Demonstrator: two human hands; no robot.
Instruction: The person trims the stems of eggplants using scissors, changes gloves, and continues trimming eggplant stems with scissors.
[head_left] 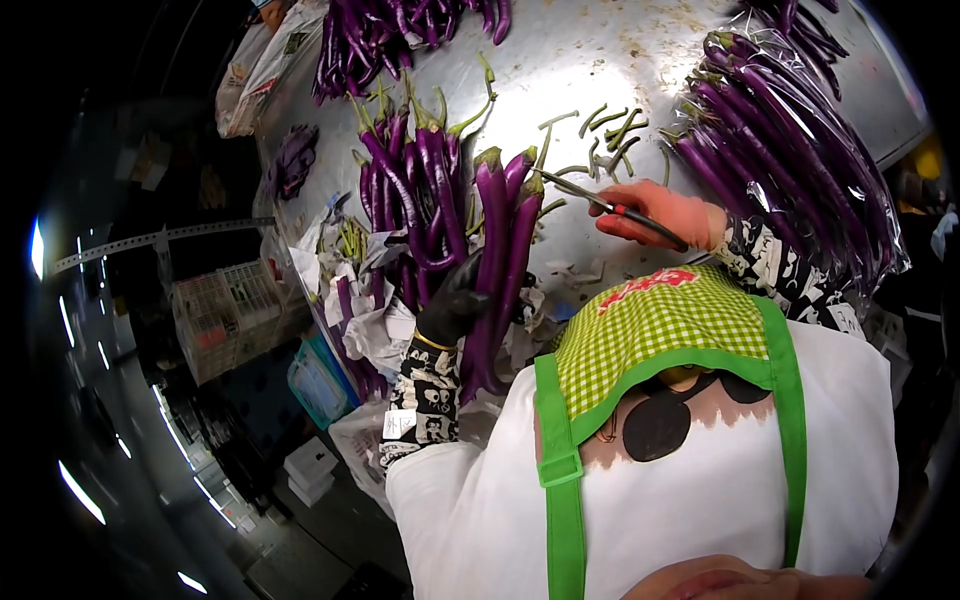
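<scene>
Several cut stalks (628, 127) on bench (560, 75); bagged eggplants (765, 130) at right. Loose eggplants (433, 165), long-stalked, look untrimmed. Left hand (452, 305) grips short-stalked eggplants (492, 225); right hand (655, 205) holds scissors (572, 188) near their tops.

A bare stretch of the metal surface (570, 70) is lying open between the far pile of eggplants (365, 45) and the plastic-wrapped eggplants (790, 150), leaving a hand room to pass beyond the scattered stem pieces (622, 130). The wrapped row is blocking the right side; a stemmed bunch (425, 180) is crowding the left. Nearer, scissors (580, 188) in the right hand (655, 208) are bridging the gap to the upright-held eggplants (492, 240) in the left hand (452, 302), beside crumpled paper (383, 338).
</scene>
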